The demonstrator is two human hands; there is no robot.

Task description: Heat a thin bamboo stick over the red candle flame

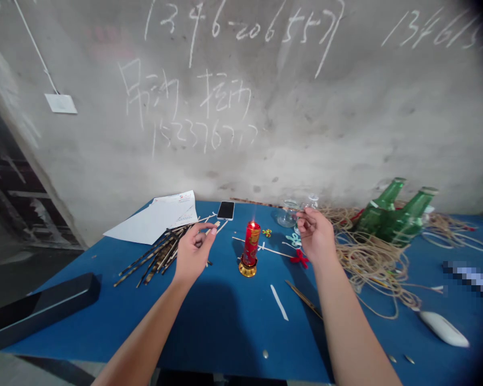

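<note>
**asker:** describing the room first, please: what surrounds the hands?

**reader:** a rough concrete wall (pixel 241 118) stands behind a blue worktop (pixel 221 343), its far edge against the wall. white chalk numbers and characters cover the concrete.

**asker:** where are the hands, and what room do they have?

**reader:** both hover over the middle of the worktop, well apart, with a lit red candle (pixel 250 244) in a gold holder between them. blue surface stretches from the candle down to the near edge.

**asker:** what state is each hand in?

**reader:** the left hand (pixel 194 253) is closed on a thin pale stick (pixel 211 228), pinching it just above a heap of dark mottled sticks (pixel 158 252), too many to count. the right hand (pixel 316 236) is curled, thumb and fingertips meeting near two glass jars (pixel 287 213); i cannot tell whether it grips anything.

**asker:** what else can be counted?

**reader:** two green glass bottles (pixel 394 214) sit in a tangle of tan twine (pixel 370 262). there is one smartphone (pixel 225 210), one long black box (pixel 40 311), one red knot (pixel 299 258) and one pale blue knot (pixel 293 239).
</note>
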